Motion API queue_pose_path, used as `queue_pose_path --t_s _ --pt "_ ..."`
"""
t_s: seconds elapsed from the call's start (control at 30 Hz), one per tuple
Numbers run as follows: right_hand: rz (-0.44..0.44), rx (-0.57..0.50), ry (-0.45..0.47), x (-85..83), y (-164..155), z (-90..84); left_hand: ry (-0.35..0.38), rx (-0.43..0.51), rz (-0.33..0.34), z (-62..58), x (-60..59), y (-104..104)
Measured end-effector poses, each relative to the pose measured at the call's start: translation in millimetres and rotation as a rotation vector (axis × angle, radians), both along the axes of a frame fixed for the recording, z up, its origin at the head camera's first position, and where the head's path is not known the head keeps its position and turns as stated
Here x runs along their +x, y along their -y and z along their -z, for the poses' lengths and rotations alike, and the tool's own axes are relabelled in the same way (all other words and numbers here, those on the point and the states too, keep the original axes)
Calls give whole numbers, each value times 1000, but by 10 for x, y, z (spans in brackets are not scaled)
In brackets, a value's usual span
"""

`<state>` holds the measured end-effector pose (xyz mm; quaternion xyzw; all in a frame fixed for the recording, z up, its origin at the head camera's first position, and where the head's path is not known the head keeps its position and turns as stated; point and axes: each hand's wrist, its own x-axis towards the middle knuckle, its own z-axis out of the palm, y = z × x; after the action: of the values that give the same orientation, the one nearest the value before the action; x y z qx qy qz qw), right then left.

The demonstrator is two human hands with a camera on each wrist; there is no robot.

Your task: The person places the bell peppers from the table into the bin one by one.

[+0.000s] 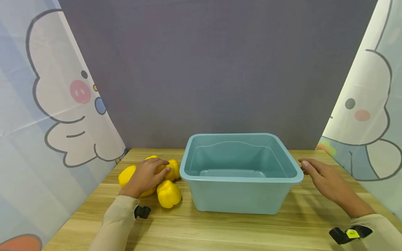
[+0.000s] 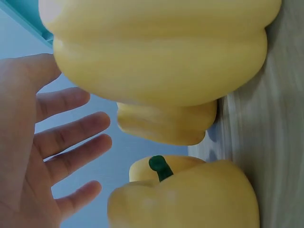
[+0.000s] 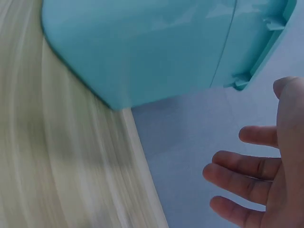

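Several yellow bell peppers lie in a cluster on the wooden table [image 1: 251, 230], left of an empty teal plastic tub [image 1: 242, 179]. One pepper [image 1: 169, 194] sits at the front, another [image 1: 126, 174] at the left. My left hand [image 1: 150, 172] reaches over the cluster. In the left wrist view its fingers [image 2: 71, 137] are spread and straight, apart from the nearest pepper [image 2: 161, 52]; a pepper with a green stem [image 2: 190, 199] lies below. My right hand [image 1: 317, 174] hovers flat beside the tub's right rim, fingers [image 3: 242, 166] extended and holding nothing, near the tub wall [image 3: 156, 47].
A grey backdrop stands behind the table, with cartoon-printed curtains [image 1: 47, 115] on both sides. Bare wood lies in front of the tub and on its right. The tub stands near the table's middle, close to the back edge.
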<state>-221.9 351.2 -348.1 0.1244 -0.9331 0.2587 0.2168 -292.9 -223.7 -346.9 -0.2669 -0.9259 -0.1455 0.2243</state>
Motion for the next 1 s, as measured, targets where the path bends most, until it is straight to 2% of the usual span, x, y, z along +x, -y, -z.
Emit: queue_pose_path --t_s 0.13,0.47,0.57,0.73,1.0 --pt "-6 -34 -2 15 52 -43 0 5 7 -12 12 -14" --pt "-112 -187 0 58 228 -89 39 44 40 -30 77 -82" --pt "-128 -225 -13 69 253 -95 47 46 68 -24 80 -108" --pt "-141 -263 -35 92 282 -112 18 34 106 24 92 -116" --pt "-164 -312 -56 100 324 -137 -2 49 107 87 191 -68"
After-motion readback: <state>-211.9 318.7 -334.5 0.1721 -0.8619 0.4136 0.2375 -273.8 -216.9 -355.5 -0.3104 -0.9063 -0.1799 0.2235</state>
